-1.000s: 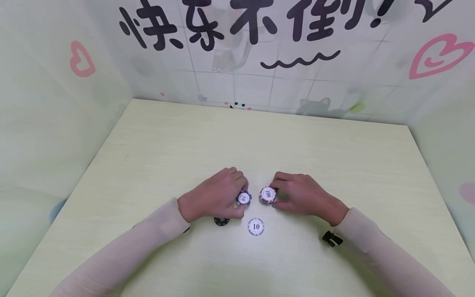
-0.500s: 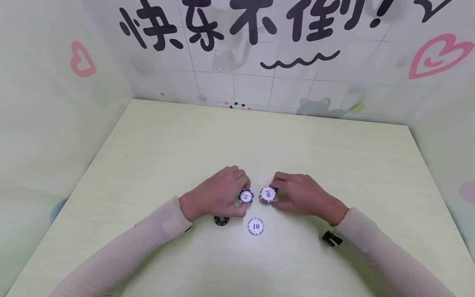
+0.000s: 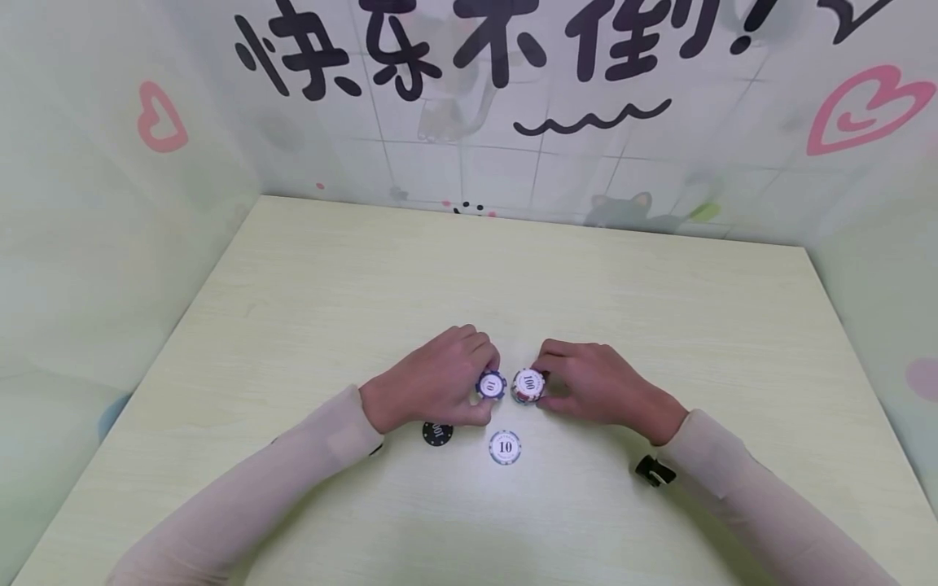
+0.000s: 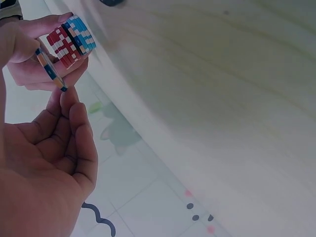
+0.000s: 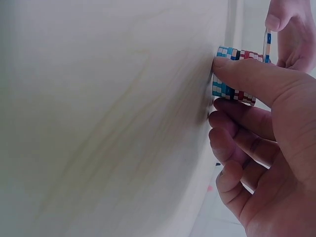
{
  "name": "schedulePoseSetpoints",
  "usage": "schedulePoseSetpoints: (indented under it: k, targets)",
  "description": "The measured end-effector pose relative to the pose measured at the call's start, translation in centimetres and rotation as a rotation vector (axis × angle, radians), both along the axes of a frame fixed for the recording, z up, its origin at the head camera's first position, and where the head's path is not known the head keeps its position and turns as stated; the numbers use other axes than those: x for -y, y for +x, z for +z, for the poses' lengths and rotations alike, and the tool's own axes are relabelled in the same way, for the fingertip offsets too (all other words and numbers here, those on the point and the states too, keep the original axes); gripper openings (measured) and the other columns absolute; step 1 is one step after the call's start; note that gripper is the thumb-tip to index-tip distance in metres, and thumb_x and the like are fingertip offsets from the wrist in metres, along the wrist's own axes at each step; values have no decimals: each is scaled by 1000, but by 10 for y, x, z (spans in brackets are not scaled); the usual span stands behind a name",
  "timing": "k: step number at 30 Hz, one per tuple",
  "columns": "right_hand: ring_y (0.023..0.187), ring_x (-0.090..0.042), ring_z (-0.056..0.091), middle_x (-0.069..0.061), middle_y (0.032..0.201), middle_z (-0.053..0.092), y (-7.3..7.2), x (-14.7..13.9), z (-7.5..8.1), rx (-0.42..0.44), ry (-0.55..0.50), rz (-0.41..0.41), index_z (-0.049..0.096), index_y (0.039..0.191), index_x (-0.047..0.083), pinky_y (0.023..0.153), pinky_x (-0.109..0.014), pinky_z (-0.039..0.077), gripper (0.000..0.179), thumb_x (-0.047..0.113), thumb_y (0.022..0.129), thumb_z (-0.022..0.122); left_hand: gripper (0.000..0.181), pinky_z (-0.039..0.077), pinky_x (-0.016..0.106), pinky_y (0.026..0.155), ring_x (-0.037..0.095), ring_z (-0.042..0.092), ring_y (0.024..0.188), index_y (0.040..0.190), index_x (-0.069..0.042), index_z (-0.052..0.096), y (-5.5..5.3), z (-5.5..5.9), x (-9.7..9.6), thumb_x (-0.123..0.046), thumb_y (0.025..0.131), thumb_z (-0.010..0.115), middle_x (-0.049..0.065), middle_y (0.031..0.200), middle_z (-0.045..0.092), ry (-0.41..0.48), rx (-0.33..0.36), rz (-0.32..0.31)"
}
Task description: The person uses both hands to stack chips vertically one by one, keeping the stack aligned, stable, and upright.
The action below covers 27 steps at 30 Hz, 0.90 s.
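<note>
My left hand (image 3: 443,378) pinches a blue-edged poker chip (image 3: 492,386) marked 10 between thumb and fingers, just left of a chip stack. My right hand (image 3: 593,381) grips that stack of poker chips (image 3: 528,385), whose top chip is white and marked 100. In the left wrist view the stack (image 4: 71,42) shows red-and-white and light blue edges with a dark band between, and the single chip (image 4: 51,69) is apart from it. The right wrist view shows my thumb (image 5: 247,74) laid along the stack's side.
A white chip (image 3: 505,448) marked 10 lies flat on the table (image 3: 381,268) nearer me. Left of it lies a black chip (image 3: 437,434), partly beside my left hand. A black clip-like piece (image 3: 655,471) is at my right sleeve. Printed walls (image 3: 469,163) border the table.
My left hand has moved a little right and away from me with the blue-edged chip, closer to the stack. More of the black chip shows. My right hand stays still.
</note>
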State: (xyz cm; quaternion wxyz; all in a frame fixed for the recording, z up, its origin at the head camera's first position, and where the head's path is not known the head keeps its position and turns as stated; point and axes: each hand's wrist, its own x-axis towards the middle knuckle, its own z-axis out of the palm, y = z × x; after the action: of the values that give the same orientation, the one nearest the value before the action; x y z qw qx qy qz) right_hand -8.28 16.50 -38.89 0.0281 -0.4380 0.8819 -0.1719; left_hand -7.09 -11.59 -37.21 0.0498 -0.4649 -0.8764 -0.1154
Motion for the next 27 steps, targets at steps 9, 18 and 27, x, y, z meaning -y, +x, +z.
schedulePoseSetpoints:
  k: [9,18,27]
  targets:
    - [75,-5,56,5,107,68,0,0,-1,-2,-6,3,81,113,12,65,-24,51,28,23,89,92,31,48,34,80,19,55,85,100,-6,70,-3,-2,-5,-34,87,75,1,91,65,9,30,-6]
    - [74,-5,55,5,105,69,0,0,-1,-8,-6,6,81,111,12,64,-23,50,27,23,89,92,32,48,34,80,19,54,85,100,-7,70,-5,-2,-10,-34,86,76,1,91,65,19,11,-20]
    - [74,-6,56,5,105,68,0,1,0,-3,-1,11,81,111,11,64,-24,51,26,21,90,91,33,48,34,79,19,55,83,100,-6,71,-7,-2,-13,-35,86,76,2,91,66,34,21,-25]
